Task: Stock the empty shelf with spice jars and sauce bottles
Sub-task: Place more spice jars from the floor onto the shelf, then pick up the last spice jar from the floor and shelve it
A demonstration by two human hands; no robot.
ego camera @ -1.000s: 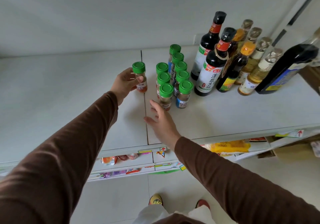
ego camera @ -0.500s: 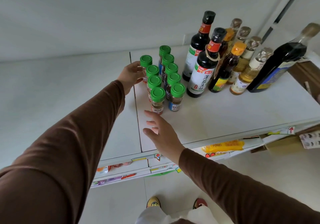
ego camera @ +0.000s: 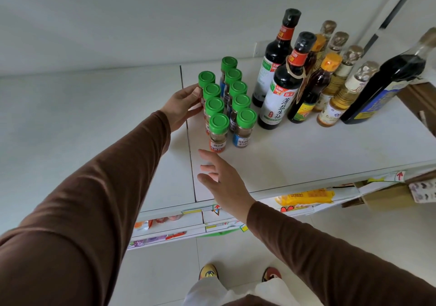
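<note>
My left hand (ego camera: 180, 107) reaches across the white shelf (ego camera: 306, 149) with its fingers curled against the rear jar (ego camera: 205, 86) of the left column, thumb and fingertips on its side just under the green cap; I cannot tell whether I am gripping the jar or only pressing on it. That jar stands upright, touching the one in front of it. The spice jars (ego camera: 226, 102) form two tight columns — four on the left, five on the right — all green-capped, with red labels at the front left and a blue label at the front right.

My right hand (ego camera: 224, 183) hovers low over the shelf just before the front jar (ego camera: 218, 133), fingers spread and empty, touching nothing that I can see.

To the right of the jars stand the sauce bottles: two tall dark soy sauce bottles (ego camera: 280, 93) close beside the right column, then a dark bottle with an orange cap (ego camera: 313, 93), a row of pale oil bottles (ego camera: 339, 97) with clear stoppers, and a large dark bottle (ego camera: 387, 86) leaning at the far right. A seam (ego camera: 188, 140) in the shelf runs just left of the jars, under my left hand. Below the shelf edge, yellow packets (ego camera: 306, 197) show on a lower tier, and my shoes (ego camera: 208, 271) on the tiled floor.
</note>
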